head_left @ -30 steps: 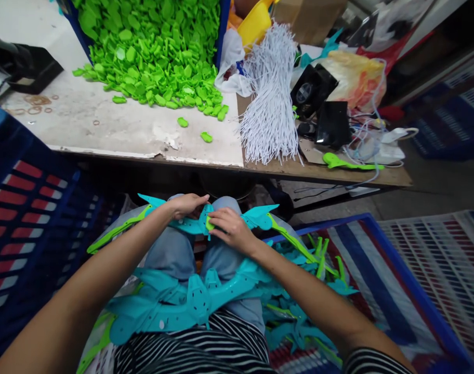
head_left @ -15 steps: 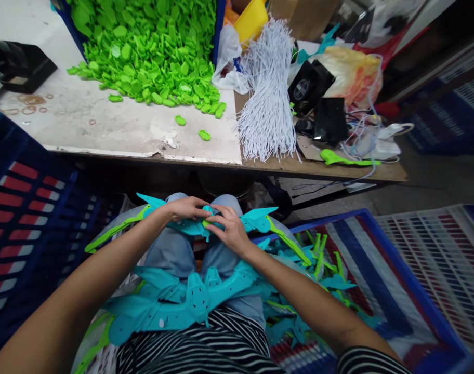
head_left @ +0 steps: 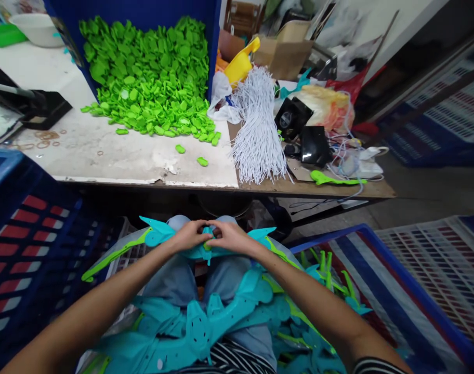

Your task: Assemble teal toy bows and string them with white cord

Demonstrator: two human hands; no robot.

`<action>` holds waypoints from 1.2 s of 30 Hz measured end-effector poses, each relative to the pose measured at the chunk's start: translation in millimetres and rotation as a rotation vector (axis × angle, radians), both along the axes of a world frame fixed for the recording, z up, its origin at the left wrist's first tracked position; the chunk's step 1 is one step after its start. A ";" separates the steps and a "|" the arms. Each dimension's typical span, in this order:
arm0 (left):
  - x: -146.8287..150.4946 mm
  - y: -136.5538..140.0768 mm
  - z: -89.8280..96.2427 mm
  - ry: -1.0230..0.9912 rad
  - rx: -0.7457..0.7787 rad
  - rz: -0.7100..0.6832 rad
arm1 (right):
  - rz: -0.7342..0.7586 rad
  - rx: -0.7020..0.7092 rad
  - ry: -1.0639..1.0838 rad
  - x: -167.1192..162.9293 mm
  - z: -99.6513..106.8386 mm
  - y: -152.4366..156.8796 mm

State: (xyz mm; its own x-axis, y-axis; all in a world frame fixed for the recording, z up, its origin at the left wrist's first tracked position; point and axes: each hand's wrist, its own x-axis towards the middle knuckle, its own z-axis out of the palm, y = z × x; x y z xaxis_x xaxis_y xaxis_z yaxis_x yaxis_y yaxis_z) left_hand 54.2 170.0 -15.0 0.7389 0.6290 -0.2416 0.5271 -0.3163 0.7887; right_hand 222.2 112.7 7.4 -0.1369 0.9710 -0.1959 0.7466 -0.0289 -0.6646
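Head view: hands together, left hand (head_left: 190, 236) and right hand (head_left: 229, 238) both clamped on middle of turquoise bow-shaped part (head_left: 196, 253), just short of surface (head_left: 131, 163). Green piece (head_left: 207, 244) between them. Similar turquoise parts (head_left: 200, 332) farther from surface; green heap (head_left: 151, 93) on it.

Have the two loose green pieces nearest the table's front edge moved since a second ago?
No: measured against the table's front edge, both green pieces are unmoved; the camera shifted.
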 end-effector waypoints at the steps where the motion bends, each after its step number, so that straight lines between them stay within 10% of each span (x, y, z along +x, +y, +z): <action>1: -2.0 -9.5 -0.8 -0.019 0.129 0.043 | -0.006 0.075 -0.038 5.6 11.1 16.2; 6: -14.8 -58.9 -18.6 -0.029 0.711 -0.087 | -0.284 0.534 -0.297 34.2 53.9 137.4; 13: -7.9 -39.6 -3.3 0.266 0.685 -0.259 | -0.366 0.324 -0.474 55.5 52.4 251.6; 20: -0.2 0.9 51.0 0.234 0.199 -0.256 | -0.238 0.355 -0.537 66.2 60.9 256.1; 27: -0.2 11.7 15.9 0.166 -0.166 -0.198 | -0.077 0.318 -0.614 71.3 69.8 218.4; 36: 1.4 13.1 2.4 0.095 -0.122 -0.161 | 0.170 0.355 -0.611 67.6 55.2 192.6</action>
